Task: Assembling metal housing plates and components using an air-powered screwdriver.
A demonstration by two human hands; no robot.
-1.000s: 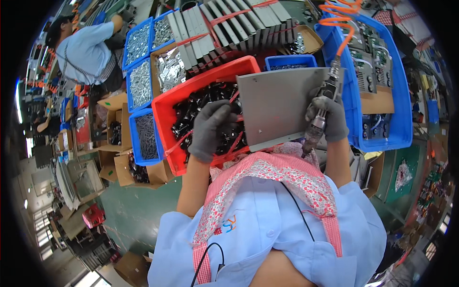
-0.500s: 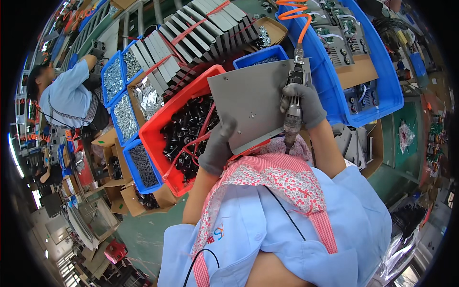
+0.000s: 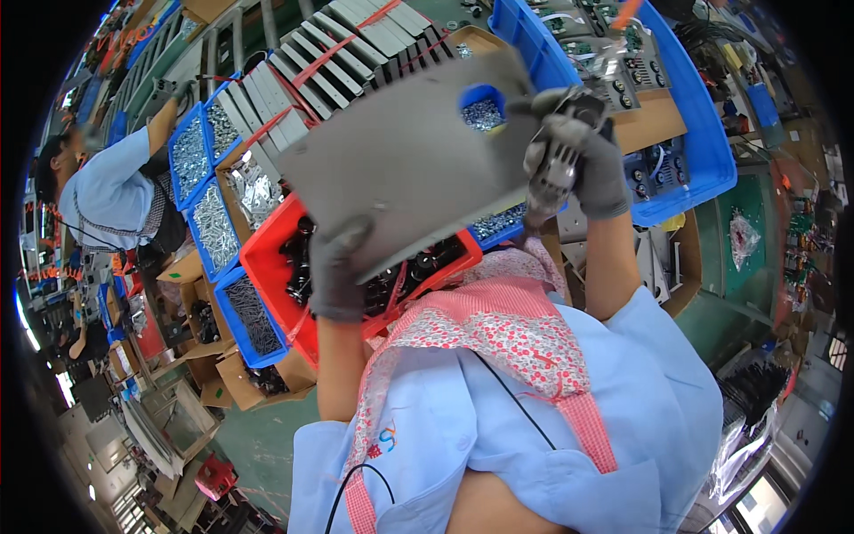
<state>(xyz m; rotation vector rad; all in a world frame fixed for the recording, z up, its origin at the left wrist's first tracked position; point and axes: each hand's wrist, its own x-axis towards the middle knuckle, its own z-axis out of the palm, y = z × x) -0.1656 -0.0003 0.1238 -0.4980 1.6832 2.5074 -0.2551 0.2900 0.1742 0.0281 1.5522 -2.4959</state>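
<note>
Plate (image 3: pixel 409 151) now lifted and tilted over red bin (image 3: pixel 267 267), higher than a second ago | head view: left hand (image 3: pixel 338 271) pinches its lower edge | right hand (image 3: pixel 578 165) wraps driver (image 3: pixel 556 151) at the plate's right edge, nearer the blue screw bin (image 3: pixel 485 111) showing through the cutout.

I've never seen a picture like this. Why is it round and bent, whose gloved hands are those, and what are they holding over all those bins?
The picture comes from a wide fisheye camera worn on a worker's head, looking down, so straight edges bend. No machine here: the two grey-gloved hands are the worker's own. The left hand grips the lower edge of a flat grey metal plate, lifted and tilted. The right hand holds a powered screwdriver at the plate's right edge. Beneath lie a red bin of black parts and blue bins of screws and electronic parts. Another person works at left.
</note>
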